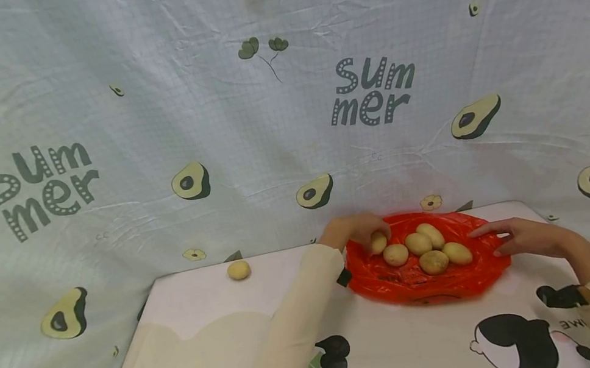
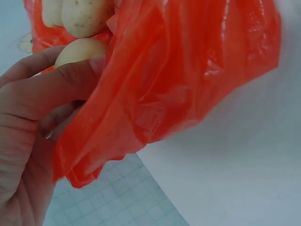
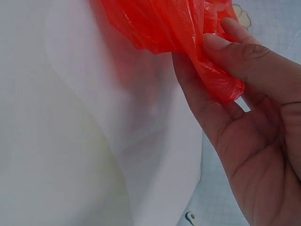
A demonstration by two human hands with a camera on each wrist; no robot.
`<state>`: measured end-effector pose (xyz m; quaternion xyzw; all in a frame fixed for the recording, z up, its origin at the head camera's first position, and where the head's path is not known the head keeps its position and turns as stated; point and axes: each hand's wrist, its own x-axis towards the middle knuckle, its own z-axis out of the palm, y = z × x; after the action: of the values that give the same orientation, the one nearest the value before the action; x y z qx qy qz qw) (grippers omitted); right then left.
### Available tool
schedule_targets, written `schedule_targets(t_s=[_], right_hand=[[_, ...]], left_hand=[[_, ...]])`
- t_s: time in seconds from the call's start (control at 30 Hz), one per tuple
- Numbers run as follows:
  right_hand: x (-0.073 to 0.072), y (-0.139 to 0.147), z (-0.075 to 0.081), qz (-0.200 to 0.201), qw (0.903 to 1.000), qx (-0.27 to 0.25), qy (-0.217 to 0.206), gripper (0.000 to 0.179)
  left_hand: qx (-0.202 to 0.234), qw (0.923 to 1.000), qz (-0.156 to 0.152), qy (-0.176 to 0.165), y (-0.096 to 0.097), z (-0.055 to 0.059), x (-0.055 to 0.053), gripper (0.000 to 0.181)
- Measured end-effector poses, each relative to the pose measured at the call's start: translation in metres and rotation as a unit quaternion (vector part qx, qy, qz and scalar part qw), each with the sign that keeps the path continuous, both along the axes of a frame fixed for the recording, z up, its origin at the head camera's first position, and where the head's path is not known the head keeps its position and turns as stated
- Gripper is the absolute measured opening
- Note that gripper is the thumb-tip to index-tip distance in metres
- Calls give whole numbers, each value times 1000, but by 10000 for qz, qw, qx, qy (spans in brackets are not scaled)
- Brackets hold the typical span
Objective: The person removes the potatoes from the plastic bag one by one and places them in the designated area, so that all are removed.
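Observation:
A red plastic bag (image 1: 429,289) lies spread open at the back right of the table, with several potatoes (image 1: 434,262) on it. At the bag's left end, my left hand (image 1: 354,229) reaches in and grips one potato (image 2: 84,51) between thumb and fingers. A fold of red plastic drapes beside that thumb in the left wrist view. On the right side, my right hand (image 1: 539,236) holds the bag's edge. The right wrist view has the thumb (image 3: 217,42) pressing the crumpled plastic against the fingers.
One more potato (image 1: 238,269) sits apart near the table's back left edge. The white table cover (image 1: 205,354) carries printed cartoon figures. Behind it hangs a pale curtain (image 1: 244,129) printed with avocados and lettering, close against the back edge.

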<state>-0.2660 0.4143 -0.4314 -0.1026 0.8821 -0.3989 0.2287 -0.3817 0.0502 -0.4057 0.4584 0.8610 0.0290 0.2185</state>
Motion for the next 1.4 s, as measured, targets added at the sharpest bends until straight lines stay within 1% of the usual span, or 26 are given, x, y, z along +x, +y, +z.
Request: schedule_targets(t_s=[0.07,0.3,0.43,0.5,0.67,0.8,1.0,1.17,1.4], right_hand=[[0,0,1,-10,10000,44,14,60],[-2,-2,0,-13,9997,215,83,58],[0,-1,1,-33,9998,211,58,58],[-1,-2,2,-11,9998,210,56,58],[-3,-2,4,24,9997,223,101,57],[-3,-1,2,14,9997,232,70,58],[0,1,1,55,9997,235,97,58],[1,0,3,110,9995,243,148,58],[0,1,1,143,9995,211,165,57]], left_hand=[[147,9999,-8,55,-3,2,2,40],[666,9970,-237,303,-21,8,9,40],[980,9944,-294,266,-31,12,14,41],[1165,9927,-262,170,-36,16,16,42],[1543,9877,-230,77,-45,22,19,45],[1861,9822,-238,65,-50,21,23,44],[2192,9752,-268,135,-57,14,32,45],[2464,9686,-277,173,-64,13,38,44],[2678,9625,-238,374,-71,9,44,48]])
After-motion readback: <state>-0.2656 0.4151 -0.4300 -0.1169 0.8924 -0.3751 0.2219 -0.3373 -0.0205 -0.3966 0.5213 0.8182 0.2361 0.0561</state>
